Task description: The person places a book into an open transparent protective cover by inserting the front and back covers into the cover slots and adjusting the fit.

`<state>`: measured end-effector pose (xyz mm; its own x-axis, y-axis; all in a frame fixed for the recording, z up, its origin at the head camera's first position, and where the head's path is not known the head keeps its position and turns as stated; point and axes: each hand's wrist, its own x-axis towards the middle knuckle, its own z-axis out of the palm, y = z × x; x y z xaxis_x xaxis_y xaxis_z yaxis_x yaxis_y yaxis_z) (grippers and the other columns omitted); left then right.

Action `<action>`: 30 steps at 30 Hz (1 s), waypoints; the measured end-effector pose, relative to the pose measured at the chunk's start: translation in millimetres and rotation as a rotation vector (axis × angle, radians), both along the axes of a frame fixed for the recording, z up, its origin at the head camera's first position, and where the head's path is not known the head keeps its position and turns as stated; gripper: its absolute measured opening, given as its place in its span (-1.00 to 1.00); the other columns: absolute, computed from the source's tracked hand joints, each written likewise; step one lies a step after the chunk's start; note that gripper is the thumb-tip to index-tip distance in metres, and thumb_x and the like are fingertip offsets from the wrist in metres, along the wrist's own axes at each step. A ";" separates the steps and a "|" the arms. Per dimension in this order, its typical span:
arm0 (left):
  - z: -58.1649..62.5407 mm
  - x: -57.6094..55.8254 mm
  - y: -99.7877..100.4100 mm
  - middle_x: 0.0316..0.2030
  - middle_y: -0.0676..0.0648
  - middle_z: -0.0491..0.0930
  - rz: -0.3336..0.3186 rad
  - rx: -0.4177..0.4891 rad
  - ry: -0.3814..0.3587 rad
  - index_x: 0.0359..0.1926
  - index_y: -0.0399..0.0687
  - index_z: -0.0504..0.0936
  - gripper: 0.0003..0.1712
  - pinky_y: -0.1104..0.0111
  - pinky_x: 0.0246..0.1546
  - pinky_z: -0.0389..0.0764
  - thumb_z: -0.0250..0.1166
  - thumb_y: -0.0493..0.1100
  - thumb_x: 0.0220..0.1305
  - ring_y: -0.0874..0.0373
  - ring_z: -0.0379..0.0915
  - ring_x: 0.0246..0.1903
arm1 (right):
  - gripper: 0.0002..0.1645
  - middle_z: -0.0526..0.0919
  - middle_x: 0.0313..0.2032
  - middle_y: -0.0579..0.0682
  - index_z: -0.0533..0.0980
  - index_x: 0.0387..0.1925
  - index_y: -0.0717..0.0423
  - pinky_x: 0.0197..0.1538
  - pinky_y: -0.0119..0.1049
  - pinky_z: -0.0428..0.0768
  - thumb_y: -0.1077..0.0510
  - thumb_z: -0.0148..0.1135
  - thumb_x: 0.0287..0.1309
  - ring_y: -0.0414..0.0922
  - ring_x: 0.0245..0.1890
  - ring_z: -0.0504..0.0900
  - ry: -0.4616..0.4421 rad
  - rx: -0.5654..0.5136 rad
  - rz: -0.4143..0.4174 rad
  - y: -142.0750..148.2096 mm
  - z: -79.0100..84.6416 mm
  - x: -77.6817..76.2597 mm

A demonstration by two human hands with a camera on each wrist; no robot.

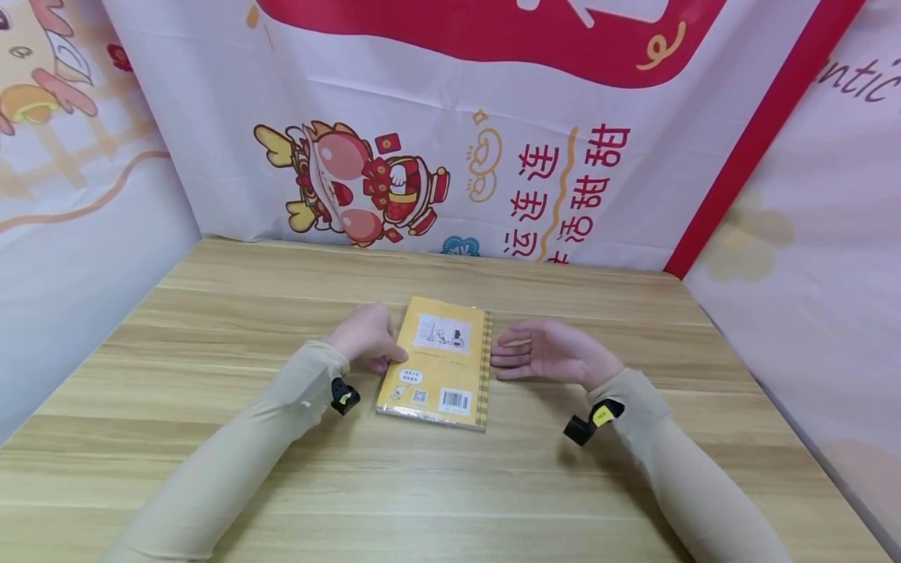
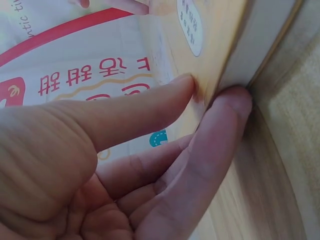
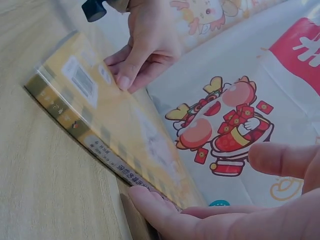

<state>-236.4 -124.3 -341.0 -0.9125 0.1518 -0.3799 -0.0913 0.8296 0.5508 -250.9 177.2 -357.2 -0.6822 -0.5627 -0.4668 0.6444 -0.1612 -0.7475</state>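
A yellow book lies on the wooden table, its printed cover with a barcode facing up. My left hand pinches its left edge. In the left wrist view the thumb presses on the cover, while a finger sits at the page edge. On the other side my right hand is held by the spine, palm turned toward the book, fingers extended. The right wrist view shows the checkered spine with a fingertip right at it and the thumb raised away from the cover.
The wooden table runs back to a white and red printed cloth hanging behind it. Printed cloths also hang at the left and right. Each wrist wears a strap with a small black device.
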 end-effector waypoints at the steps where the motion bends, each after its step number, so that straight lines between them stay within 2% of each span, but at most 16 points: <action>1: -0.1 -0.2 -0.3 -0.49 -0.11 0.62 -0.001 0.000 0.000 -0.43 -0.17 0.63 -0.82 0.42 -0.50 0.59 0.43 -0.16 0.05 0.12 0.58 -0.57 | -0.39 0.10 0.29 0.43 0.13 0.26 0.40 0.20 0.09 0.29 0.15 0.05 0.33 0.26 0.30 0.16 -0.007 -0.006 -0.002 0.2 0.1 -0.1; 6: -1.2 -1.8 -2.4 -0.48 -0.12 0.61 -0.011 0.003 -0.007 -0.41 -0.16 0.64 -0.84 0.42 -0.50 0.59 0.41 -0.15 0.09 0.13 0.58 -0.57 | -0.20 0.08 0.30 0.42 -0.05 0.37 0.36 0.22 0.10 0.27 0.15 0.10 0.29 0.25 0.31 0.14 -0.053 -0.037 -0.017 -0.6 0.7 -0.1; 13: -2.3 -3.0 -4.3 -0.47 -0.11 0.61 -0.021 0.004 -0.002 -0.40 -0.14 0.63 -0.84 0.44 -0.51 0.57 0.41 -0.15 0.10 0.14 0.56 -0.57 | -0.23 0.02 0.32 0.41 -0.15 0.42 0.35 0.27 0.06 0.19 0.11 -0.07 0.40 0.24 0.32 0.09 -0.169 -0.136 -0.060 -0.5 -0.2 -2.2; 22: -1.9 -3.1 -2.9 -0.46 -0.11 0.60 -0.017 -0.002 0.006 -0.38 -0.14 0.62 -0.84 0.45 -0.51 0.57 0.41 -0.16 0.09 0.14 0.56 -0.56 | -0.12 0.04 0.30 0.38 -0.14 0.42 0.36 0.28 0.00 0.20 0.10 0.07 0.29 0.20 0.31 0.10 -0.169 -0.118 -0.084 -3.6 2.2 0.1; 30: -1.4 -3.6 -1.8 -0.46 -0.11 0.60 -0.017 -0.002 0.012 -0.39 -0.16 0.61 -0.83 0.44 -0.52 0.57 0.42 -0.18 0.08 0.13 0.56 -0.56 | -0.24 0.05 0.27 0.33 -0.13 0.39 0.40 0.29 -0.05 0.20 0.07 -0.10 0.40 0.15 0.30 0.11 -0.179 -0.125 -0.114 -6.1 -1.9 -0.4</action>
<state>-240.0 -126.1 -342.4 -0.9143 0.1666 -0.3693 -0.0704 0.8322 0.5499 -251.3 171.1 -359.1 -0.6576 -0.5478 -0.5171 0.7369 -0.3251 -0.5927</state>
